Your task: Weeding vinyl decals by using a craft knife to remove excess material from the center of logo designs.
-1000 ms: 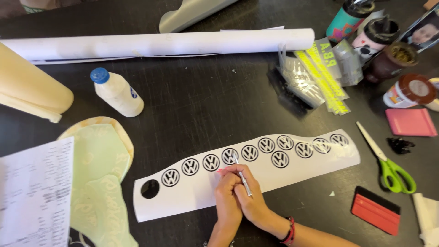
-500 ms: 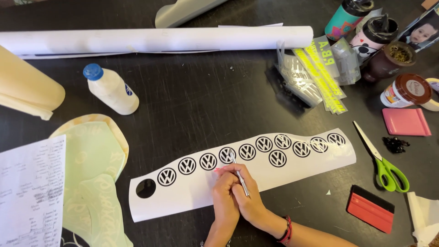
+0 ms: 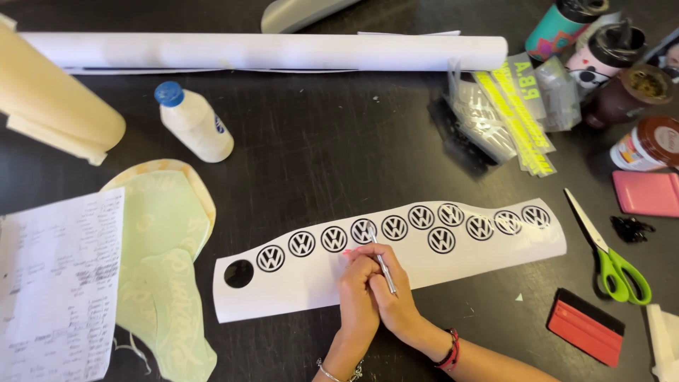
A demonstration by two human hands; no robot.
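A long white sticker sheet point(image 3: 424, 265) with several round black-and-white emblem stickers lies on the dark table. My right hand point(image 3: 396, 301) holds a thin silver pointed tool point(image 3: 380, 262), its tip at one round sticker point(image 3: 363, 230) near the middle of the row. My left hand point(image 3: 356, 293) presses fingertips on the sheet right beside the tool. At the sheet's left end is a plain black circle point(image 3: 239, 273).
Green-handled scissors point(image 3: 614, 258), a red squeegee point(image 3: 585, 327), a pink card point(image 3: 647, 192) and jars point(image 3: 647, 141) at right. A white roll point(image 3: 269, 51) across the back, a white bottle point(image 3: 192, 122), a tan roll point(image 3: 49, 99), green backing paper point(image 3: 166, 269), a handwritten sheet point(image 3: 56, 283) at left.
Both hands stay on the sheet with the tool at the same sticker; the view has shifted slightly, nothing else moved.
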